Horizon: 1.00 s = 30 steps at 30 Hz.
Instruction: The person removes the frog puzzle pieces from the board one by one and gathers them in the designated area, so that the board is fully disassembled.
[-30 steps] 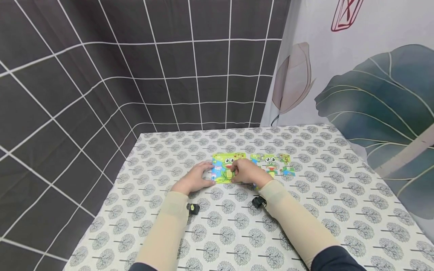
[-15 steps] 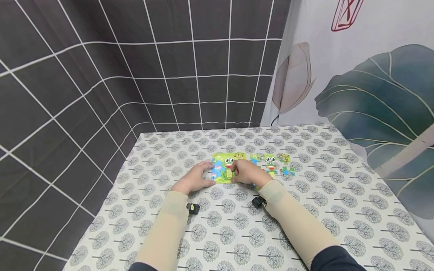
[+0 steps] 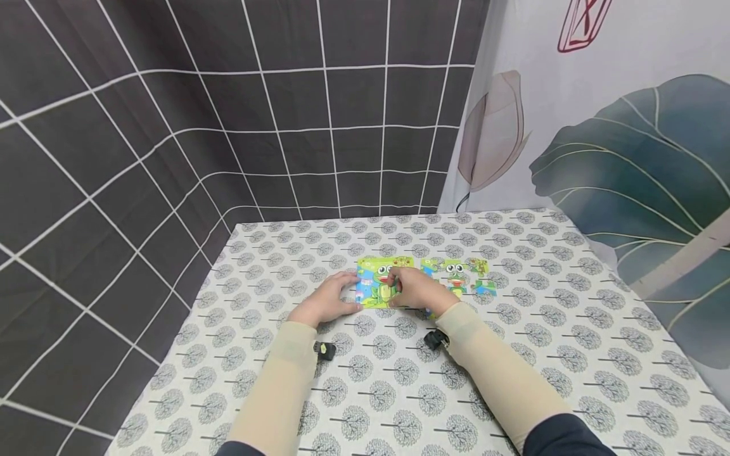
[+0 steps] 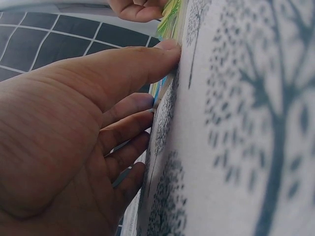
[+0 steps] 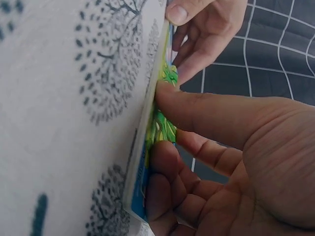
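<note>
A frog puzzle board (image 3: 367,294) lies flat on the patterned cloth, green and yellow with a blue left side. My left hand (image 3: 327,301) is at its left edge, thumb near the front corner, fingers fairly straight and touching the side. Over the board's right half, my right hand (image 3: 419,288) has thumb and curled fingers close together. The right wrist view shows a green puzzle piece (image 5: 166,129) between that thumb and index finger, raised slightly from the board; its exact outline is partly hidden. My right hand covers the board's lower right.
Several loose puzzle pieces (image 3: 485,288) with a matching frog picture lie right of the board, spaced apart, some hidden behind my right hand. Black grid cloth (image 3: 353,101) hangs behind the table, and a white leaf-print curtain (image 3: 513,38) hangs at right.
The fingers of my right hand shift slightly over the board, with the fingertips a little higher and farther apart. My left hand and the board stay in place.
</note>
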{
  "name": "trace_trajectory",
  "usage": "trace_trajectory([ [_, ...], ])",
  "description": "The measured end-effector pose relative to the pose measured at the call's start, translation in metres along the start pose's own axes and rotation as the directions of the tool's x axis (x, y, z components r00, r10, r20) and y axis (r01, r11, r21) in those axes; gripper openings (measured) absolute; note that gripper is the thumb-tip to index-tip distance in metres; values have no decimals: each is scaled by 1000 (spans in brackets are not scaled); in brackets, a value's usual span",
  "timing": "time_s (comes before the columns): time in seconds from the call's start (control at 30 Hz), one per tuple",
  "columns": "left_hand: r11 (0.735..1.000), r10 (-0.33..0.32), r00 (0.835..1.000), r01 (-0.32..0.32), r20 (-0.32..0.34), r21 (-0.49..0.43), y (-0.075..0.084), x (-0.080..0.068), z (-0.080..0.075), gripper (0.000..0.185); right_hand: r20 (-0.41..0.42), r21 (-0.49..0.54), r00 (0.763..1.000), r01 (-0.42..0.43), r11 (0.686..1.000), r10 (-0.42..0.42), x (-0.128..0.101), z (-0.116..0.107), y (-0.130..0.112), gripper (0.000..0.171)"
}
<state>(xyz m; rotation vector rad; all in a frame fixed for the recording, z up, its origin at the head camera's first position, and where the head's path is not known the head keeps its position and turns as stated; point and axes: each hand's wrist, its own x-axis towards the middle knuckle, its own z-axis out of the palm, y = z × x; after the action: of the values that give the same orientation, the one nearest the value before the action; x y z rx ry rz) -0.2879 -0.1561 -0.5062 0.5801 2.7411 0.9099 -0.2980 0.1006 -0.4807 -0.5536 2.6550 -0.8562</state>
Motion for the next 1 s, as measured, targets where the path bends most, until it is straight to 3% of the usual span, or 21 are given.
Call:
trace_trajectory([
  [0.2,1000,-4,1000,4,1,-6,0,0,0,76,7,11,1000,10,1000,-10,-1,-1,1,30],
  [0.43,1000,-13,1000,13,7,-6,1,0,1,76,21,55,1000,-2,998,1,-1,-2,1,38],
  [1.0,1000,-5,1000,5,0,-8,1,-1,0,76,21,42,999,-26,999,25,1,-1,4,35],
])
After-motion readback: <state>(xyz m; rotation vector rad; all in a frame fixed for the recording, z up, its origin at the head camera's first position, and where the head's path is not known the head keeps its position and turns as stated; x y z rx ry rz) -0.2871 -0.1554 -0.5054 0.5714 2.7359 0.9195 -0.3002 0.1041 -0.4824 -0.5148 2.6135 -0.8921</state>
